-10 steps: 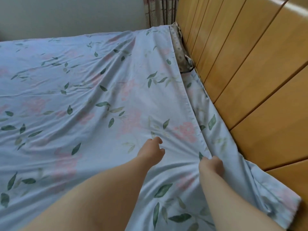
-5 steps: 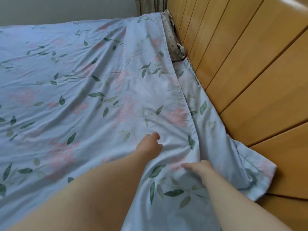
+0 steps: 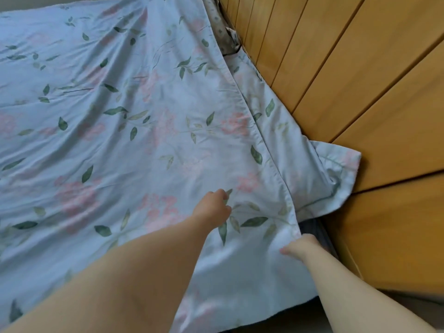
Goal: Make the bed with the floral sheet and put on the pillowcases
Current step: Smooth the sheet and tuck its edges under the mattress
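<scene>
Head view, the only one. Fingers of the right hand are closed in a pinch on the hemmed side edge of the floral sheet, thumb on top and the rest hidden under the cloth. The left hand has its fingers curled down into the sheet top, just inboard of the hem. Creases fan out from it, so it reads as a grip on a small bunch of fabric, though the fingertips themselves are hidden.

The sheet covers the bed and is wrinkled across the middle. Its near corner flap lies loose against the wooden headboard, not tucked.

Step in hand, my read: tension and square the head-end edge, then tuck.
- Pull the hem along its own line, not up, to take out the diagonal creases between the hands.
- The left hand should flatten and anchor, since bunching only adds wrinkles.
- Bring the flap down over the dark mattress side before pushing it in.

Edges and room:
- The gap between bed and headboard is tight, narrowing toward the far corner where patterned under-fabric shows. There is finger room only, so slide a flat palm in.
- The near side is open: floor is visible by the right forearm, with free space to step and pull.
- The far sheet edge runs out of frame, so I can't judge the overhang there.
</scene>
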`<state>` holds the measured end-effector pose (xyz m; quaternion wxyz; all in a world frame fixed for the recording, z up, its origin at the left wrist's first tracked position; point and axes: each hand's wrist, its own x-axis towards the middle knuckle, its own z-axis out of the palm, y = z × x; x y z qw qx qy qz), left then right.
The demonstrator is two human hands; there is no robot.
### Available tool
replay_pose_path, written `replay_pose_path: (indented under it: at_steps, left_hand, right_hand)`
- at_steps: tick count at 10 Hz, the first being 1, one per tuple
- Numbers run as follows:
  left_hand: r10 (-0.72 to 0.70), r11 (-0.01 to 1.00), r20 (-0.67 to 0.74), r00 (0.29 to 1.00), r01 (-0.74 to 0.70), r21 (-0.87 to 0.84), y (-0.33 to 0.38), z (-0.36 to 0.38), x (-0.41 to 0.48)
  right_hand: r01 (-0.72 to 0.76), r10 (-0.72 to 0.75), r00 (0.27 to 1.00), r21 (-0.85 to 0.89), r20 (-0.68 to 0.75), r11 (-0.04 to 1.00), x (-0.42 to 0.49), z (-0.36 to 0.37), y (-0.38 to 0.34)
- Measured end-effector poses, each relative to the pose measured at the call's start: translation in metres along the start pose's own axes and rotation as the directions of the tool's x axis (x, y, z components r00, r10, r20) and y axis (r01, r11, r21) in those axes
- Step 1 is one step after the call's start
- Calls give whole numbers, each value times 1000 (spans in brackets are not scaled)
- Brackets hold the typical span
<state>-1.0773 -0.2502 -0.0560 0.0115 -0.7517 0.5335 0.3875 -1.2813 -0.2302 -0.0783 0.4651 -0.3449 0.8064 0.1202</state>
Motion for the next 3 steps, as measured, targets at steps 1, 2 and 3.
replay_pose_path:
  at_steps: [1,2,3]
  left_hand:
    - [-8,1000,13,1000,8,-13,-3,10,-9]
    - [-9,998,22,1000,10,-59,-3,14,-17]
    - [1,998,-16,1000,-2,-67,3,5,-32]
  right_hand:
    - [-88,63,989,-192,-134,977,-2,4,25]
    - [-122,40,960,-282,-279,952,-13,-6,33]
    - [-69,-36,953,-329,-301,942,-36,-17,21]
